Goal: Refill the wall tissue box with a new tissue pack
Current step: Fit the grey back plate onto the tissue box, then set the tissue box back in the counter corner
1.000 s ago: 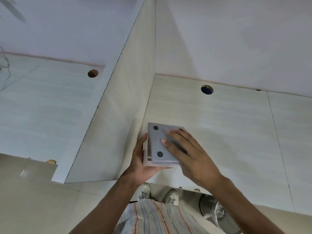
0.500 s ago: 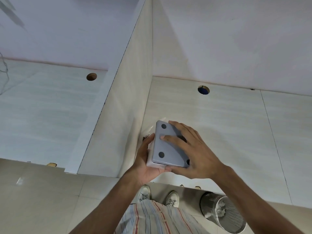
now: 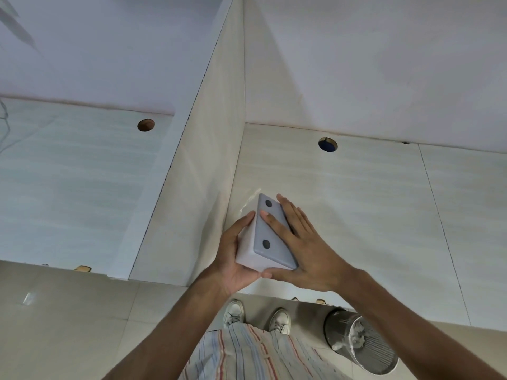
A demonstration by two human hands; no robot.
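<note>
The tissue box [image 3: 251,249] is white with a grey lid [image 3: 270,237] that bears dark round dots. It sits against the tiled wall, close to the inside corner. My left hand [image 3: 233,256] grips its white left side and bottom. My right hand [image 3: 304,248] lies flat over the grey lid, fingers spread, thumb under the lower edge. A bit of clear plastic wrap [image 3: 248,201] sticks out above the box's top end. The tissue pack itself is hidden.
A tiled wall corner [image 3: 233,171] runs up just left of the box. Two round holes [image 3: 327,144] [image 3: 146,125] pierce the tiles higher up. A metal waste bin [image 3: 362,344] with crumpled tissue stands on the floor at lower right, beside my shoes [image 3: 279,320].
The box has turned so its grey lid faces more to the right and its white side shows. My right hand has slid from the lid's top to lie flat over it.
</note>
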